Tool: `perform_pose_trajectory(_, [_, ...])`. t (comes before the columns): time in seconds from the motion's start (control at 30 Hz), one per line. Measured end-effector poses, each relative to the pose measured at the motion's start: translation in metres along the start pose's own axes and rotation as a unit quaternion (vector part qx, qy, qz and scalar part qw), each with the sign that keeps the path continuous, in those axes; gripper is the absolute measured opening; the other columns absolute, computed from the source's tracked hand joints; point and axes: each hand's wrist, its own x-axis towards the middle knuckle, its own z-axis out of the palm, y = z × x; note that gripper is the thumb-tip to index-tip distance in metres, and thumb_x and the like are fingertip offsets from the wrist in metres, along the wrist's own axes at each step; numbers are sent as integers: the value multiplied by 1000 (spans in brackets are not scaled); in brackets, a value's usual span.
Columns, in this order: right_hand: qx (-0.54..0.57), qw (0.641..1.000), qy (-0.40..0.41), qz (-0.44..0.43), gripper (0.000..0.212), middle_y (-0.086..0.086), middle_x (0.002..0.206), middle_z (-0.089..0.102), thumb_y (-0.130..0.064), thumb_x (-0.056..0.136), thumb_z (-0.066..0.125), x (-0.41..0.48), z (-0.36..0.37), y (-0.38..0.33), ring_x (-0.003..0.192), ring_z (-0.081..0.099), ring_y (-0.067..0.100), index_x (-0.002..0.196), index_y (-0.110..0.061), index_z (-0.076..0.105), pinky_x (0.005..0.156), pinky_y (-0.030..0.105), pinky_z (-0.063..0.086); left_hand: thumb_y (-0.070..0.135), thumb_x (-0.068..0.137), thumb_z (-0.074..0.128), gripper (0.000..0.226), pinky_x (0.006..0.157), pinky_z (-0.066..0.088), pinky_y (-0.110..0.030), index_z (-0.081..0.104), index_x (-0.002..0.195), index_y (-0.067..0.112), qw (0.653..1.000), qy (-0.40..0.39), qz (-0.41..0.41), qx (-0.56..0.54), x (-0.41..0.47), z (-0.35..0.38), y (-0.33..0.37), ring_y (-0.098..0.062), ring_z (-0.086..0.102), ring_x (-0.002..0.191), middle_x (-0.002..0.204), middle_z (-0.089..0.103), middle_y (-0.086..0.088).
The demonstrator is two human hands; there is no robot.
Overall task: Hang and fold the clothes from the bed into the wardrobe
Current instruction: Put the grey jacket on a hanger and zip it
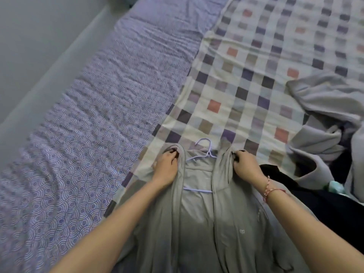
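A grey open-front jacket [199, 223] lies flat on the bed in front of me, its collar pointing away. Inside it sits a pale lilac hanger [205, 152]; the hook sticks out past the collar and the lower bar shows across the chest. My left hand [166, 166] grips the jacket's left shoulder edge with curled fingers. At the right shoulder edge, my right hand [246, 164] grips the fabric the same way. A pink thread bracelet circles the right wrist.
A checked blanket [246, 75] covers the right part of the bed, a lilac patterned sheet [88, 125] the left. Rumpled grey garments [325, 115] and a black garment [315, 198] lie to the right. A grey wall [29, 46] runs along the bed's left side.
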Motion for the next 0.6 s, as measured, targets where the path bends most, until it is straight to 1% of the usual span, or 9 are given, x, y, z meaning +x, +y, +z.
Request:
perform_pose_trajectory(0.07, [45,996,75,1,17,24,96,64,7,81,47,-12,8,5,91,56,40,84,4,64,74,38,38,19,99,33,41,111,24,-38,45,137,9,999,37,17,-12,-6,8,0,-23,34,134,144,41,-9])
perform_pose_trajectory(0.13, [97,982,159,22,26,20,95,65,5,76,46,-33,16,12,93,56,38,88,3,68,83,35,37,24,98,29,46,115,18,-38,45,137,7,997,71,11,-26,-22,17,-5,-23,30,137,145,40,-9])
perform_pose_trajectory(0.17, [118,975,187,21,28,18,94,66,1,74,44,-47,20,15,92,55,35,88,1,68,83,31,34,27,96,29,49,116,15,-36,45,136,5,995,91,8,-45,-36,22,-7,-22,28,138,146,39,-10])
perform_pose_trajectory(0.23, [147,969,198,-13,27,13,89,66,-4,73,45,-73,28,16,87,55,30,87,-3,68,78,22,30,34,91,27,56,114,13,-29,47,134,3,989,118,21,-83,-66,33,-11,-17,26,138,144,40,-9])
perform_pose_trajectory(0.3, [159,971,169,-53,22,6,85,64,-7,76,49,-100,38,17,84,53,21,87,-7,68,75,18,31,35,90,27,57,111,13,-22,49,132,4,987,114,35,-108,-96,45,-14,-13,26,136,143,41,-7])
perform_pose_trajectory(0.4, [188,969,146,-60,17,-4,82,60,-3,81,54,-141,48,21,81,52,12,86,-10,69,75,19,36,22,89,37,45,107,16,-14,57,124,1,982,104,7,-160,-141,63,-19,-12,33,131,139,46,-9])
perform_pose_trajectory(0.47, [247,964,97,-21,21,-7,81,62,7,83,56,-163,52,27,78,55,5,83,-11,68,73,14,40,11,92,44,30,102,22,-11,63,112,0,976,124,-13,-180,-169,77,-18,-19,44,123,127,55,-11])
perform_pose_trajectory(0.53, [303,952,16,41,30,-9,72,64,10,82,54,-192,63,37,68,59,-2,75,-18,65,67,10,42,3,92,47,21,90,30,-7,66,100,0,966,131,-54,-216,-206,96,-22,-22,55,105,105,60,-7])
perform_pose_trajectory(0.6, [366,918,-70,135,34,-4,63,63,12,84,50,-230,80,52,50,57,0,70,-17,62,55,16,45,-2,91,49,18,80,36,-13,66,94,1,955,84,-129,-254,-247,120,-32,-20,57,93,94,60,-5])
